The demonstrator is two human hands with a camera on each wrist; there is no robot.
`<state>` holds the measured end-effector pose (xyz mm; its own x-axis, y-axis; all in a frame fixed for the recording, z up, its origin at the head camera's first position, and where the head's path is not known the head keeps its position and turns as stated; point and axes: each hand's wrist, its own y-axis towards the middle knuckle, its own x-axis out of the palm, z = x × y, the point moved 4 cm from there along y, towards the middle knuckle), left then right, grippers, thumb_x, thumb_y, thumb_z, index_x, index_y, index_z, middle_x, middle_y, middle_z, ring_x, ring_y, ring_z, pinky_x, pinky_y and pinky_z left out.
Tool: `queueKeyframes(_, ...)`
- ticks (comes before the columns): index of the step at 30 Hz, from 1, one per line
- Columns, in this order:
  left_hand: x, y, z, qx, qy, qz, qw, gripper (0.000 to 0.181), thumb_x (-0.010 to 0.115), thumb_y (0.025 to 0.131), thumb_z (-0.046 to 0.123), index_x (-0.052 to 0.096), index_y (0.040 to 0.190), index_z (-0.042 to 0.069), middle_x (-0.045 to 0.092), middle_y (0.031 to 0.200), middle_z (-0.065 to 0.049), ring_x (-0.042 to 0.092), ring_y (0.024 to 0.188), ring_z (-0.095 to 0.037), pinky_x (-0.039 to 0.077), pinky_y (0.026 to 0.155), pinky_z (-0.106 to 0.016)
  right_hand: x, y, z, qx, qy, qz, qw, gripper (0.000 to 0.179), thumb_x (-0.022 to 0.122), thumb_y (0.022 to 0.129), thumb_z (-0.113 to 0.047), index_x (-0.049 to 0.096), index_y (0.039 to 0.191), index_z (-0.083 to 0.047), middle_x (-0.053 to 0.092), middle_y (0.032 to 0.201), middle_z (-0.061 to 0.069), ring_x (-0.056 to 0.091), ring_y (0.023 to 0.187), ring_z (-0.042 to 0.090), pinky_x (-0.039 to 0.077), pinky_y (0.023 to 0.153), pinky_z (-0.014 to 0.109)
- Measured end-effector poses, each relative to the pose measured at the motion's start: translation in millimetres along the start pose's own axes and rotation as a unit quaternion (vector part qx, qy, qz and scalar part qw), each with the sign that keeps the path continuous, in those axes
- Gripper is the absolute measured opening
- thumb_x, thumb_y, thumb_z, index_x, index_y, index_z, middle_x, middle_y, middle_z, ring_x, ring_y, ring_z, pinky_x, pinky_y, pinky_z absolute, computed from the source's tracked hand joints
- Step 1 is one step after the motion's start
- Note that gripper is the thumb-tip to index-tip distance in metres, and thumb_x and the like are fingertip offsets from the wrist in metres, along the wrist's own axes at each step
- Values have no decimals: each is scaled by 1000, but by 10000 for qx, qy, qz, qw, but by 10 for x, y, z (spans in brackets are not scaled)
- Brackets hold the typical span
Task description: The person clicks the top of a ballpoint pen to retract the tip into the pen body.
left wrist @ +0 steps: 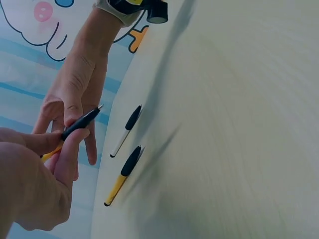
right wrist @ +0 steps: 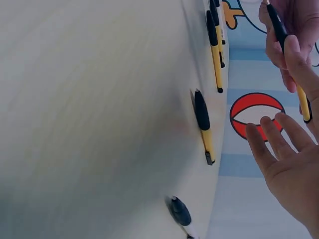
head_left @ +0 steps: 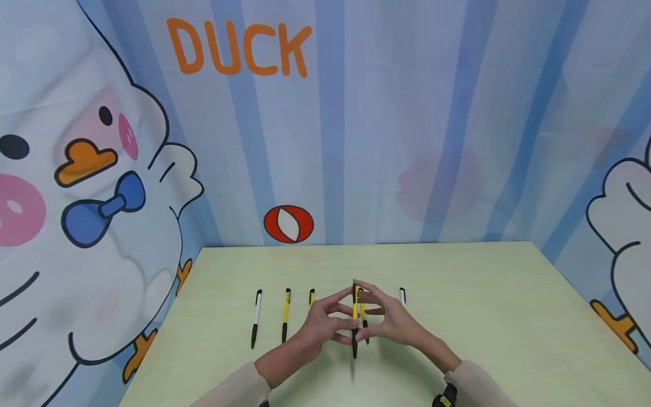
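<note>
Both hands meet in front of me over the table, around a yellow pen (head_left: 355,312) with a black grip, its point downward. My left hand (head_left: 321,323) pinches the pen between thumb and fingers. From the other side my right hand (head_left: 390,319) holds it too, thumb at the black grip and index finger near the top end. In the right wrist view the pen (right wrist: 280,31) runs past the right thumb, while the other right fingers (right wrist: 271,142) spread out. Just behind the held pen, another yellow pen (head_left: 364,323) lies on the table, partly covered.
Several pens lie in a row on the pale table (head_left: 508,316): a white one (head_left: 256,317) at the left, a yellow one (head_left: 286,311), another yellow one (head_left: 312,294) partly behind the left hand, and a white one (head_left: 402,295) behind the right. A printed duck curtain (head_left: 376,141) hangs behind.
</note>
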<state>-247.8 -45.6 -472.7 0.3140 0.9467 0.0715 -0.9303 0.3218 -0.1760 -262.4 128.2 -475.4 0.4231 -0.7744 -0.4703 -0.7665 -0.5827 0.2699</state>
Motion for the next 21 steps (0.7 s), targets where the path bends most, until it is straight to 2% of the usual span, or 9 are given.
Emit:
queueKeyframes(3, -3, 17, 21, 31, 56, -8, 10000, 73, 75, 89, -3, 50, 153, 21, 68, 112, -12, 74, 77, -14, 66, 66, -36, -34, 30, -25, 29, -205, -60, 9998, 102, 86, 83, -22, 24, 163, -13, 43, 157, 26, 51, 137, 48, 54, 102, 60)
queueKeyframes(8, -3, 4, 64, 49, 204, -43, 9998, 73, 75, 89, -1, 50, 153, 25, 67, 113, -12, 74, 80, -15, 66, 68, -37, -72, 29, -77, 47, -177, -366, 9992, 106, 82, 88, -22, 10, 166, -16, 45, 155, 29, 48, 140, 47, 52, 106, 59)
queueKeyframes(11, -18, -13, 70, 52, 357, 12, 9993, 73, 75, 89, -1, 50, 153, 26, 67, 112, -13, 74, 82, -16, 66, 67, -37, -116, -9, -75, 144, -118, -435, 9989, 97, 75, 94, -22, 11, 166, -14, 45, 154, 29, 47, 140, 48, 50, 108, 60)
queueKeyframes(16, -71, -41, 26, -43, 583, 203, 9981, 76, 75, 88, -3, 48, 154, 24, 68, 111, -13, 77, 85, -19, 66, 65, -36, -268, -147, -17, 404, -163, -315, 9986, 72, 63, 103, -19, 25, 162, -8, 45, 155, 28, 50, 137, 49, 51, 107, 59)
queueKeyframes(18, -101, -48, 7, -69, 624, 270, 9977, 77, 75, 88, -3, 48, 154, 24, 68, 111, -13, 77, 85, -20, 66, 64, -36, -339, -194, 6, 455, -184, -243, 9985, 64, 59, 105, -18, 30, 160, -5, 47, 154, 27, 52, 136, 49, 54, 106, 51)
queueKeyframes(21, -152, -49, -21, -53, 642, 303, 9975, 76, 75, 87, -4, 48, 154, 21, 67, 110, -14, 77, 85, -20, 66, 64, -36, -433, -233, 27, 429, -134, -131, 9989, 56, 55, 106, -17, 37, 156, -1, 50, 151, 28, 53, 134, 49, 57, 103, 33)
